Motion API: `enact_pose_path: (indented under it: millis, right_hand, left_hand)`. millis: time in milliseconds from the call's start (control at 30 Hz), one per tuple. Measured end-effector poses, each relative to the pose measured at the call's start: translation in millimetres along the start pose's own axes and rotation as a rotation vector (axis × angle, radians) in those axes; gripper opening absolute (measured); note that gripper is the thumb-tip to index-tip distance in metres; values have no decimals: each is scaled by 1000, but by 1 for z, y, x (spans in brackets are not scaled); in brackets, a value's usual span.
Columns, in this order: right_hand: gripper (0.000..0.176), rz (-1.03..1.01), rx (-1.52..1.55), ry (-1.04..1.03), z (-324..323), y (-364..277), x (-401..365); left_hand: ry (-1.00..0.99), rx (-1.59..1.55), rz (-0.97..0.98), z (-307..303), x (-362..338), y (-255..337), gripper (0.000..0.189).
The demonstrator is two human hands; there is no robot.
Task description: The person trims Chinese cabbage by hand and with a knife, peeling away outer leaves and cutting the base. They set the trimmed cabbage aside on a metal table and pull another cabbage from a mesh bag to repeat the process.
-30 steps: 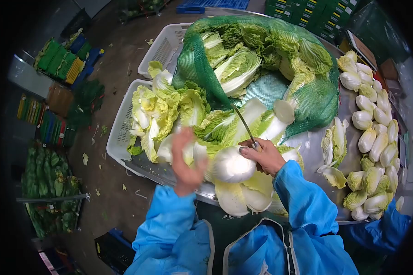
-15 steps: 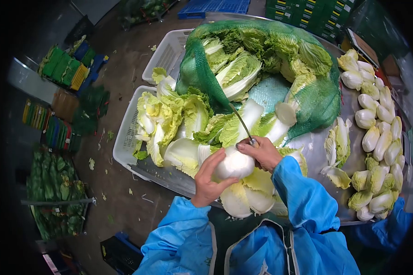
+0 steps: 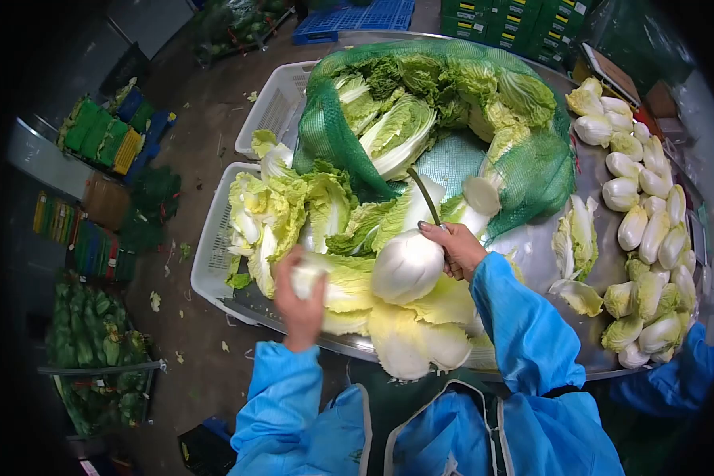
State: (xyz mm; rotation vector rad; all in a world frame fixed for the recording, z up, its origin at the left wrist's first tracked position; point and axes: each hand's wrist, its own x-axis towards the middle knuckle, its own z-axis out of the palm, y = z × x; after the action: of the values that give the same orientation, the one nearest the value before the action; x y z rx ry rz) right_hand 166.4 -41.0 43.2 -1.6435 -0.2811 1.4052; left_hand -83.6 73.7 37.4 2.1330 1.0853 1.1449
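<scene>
A knife [image 3: 425, 196] is gripped in my right hand [image 3: 457, 251], its narrow dark blade pointing up and away. Beside those fingers rests a peeled, whitish Chinese cabbage head [image 3: 408, 266], lying on loose pale yellow leaves [image 3: 408, 337]. My left hand [image 3: 300, 305], smeared by motion, is off to the left with its fingers around a white cabbage piece [image 3: 307, 278]. Below and past it spread more pale leaves. Behind the knife, a green mesh bag [image 3: 329, 135] lies open with several leafy cabbages [image 3: 400, 135] inside.
Two white plastic baskets stand at the left, the nearer one [image 3: 204, 254] heaped with leaves [image 3: 254, 208]. Several trimmed cabbages [image 3: 654, 238] line the right of the metal table [image 3: 535, 266]. Green crates [image 3: 503, 24] are stacked behind. A blue sleeve [image 3: 670, 381] shows at lower right.
My left hand has left the cabbage head and moved left with a white piece. The head now sits lower, and the knife points more upright. The whole view has shifted slightly.
</scene>
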Motion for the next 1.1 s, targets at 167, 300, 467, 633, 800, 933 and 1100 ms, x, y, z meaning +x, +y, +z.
enact_pose_path:
  millis: [167,300,467,633,800,933,1100]
  right_hand:
    - [35,-87,216,-20,-37,37,11]
    - [31,-71,522,17,-48,75,-13]
    - [62,-402,444,80,-48,98,-74]
    - [82,-508,536,-19,-48,73,-122]
    - [64,-466,336,41,-26,48,-114]
    - [49,-277,263,194,-21,45,-98]
    - [59,-846,-416,501,-13,53,-79]
  left_hand:
    - [-929,-1340,-1376,53,-120,4,46]
    - [-853,-1691,-1747,97,-113,33,67]
    - [-680,-1784,-1476,108,-84,79,88]
    - [-612,-1319,-793,78,-44,118,82]
    - [-991,-1617,-864,81,-38,71,86]
    - [-832,-1781,-1036,102,-58,68,88]
    - [-668,-1440,-1149,112,-63,68,68]
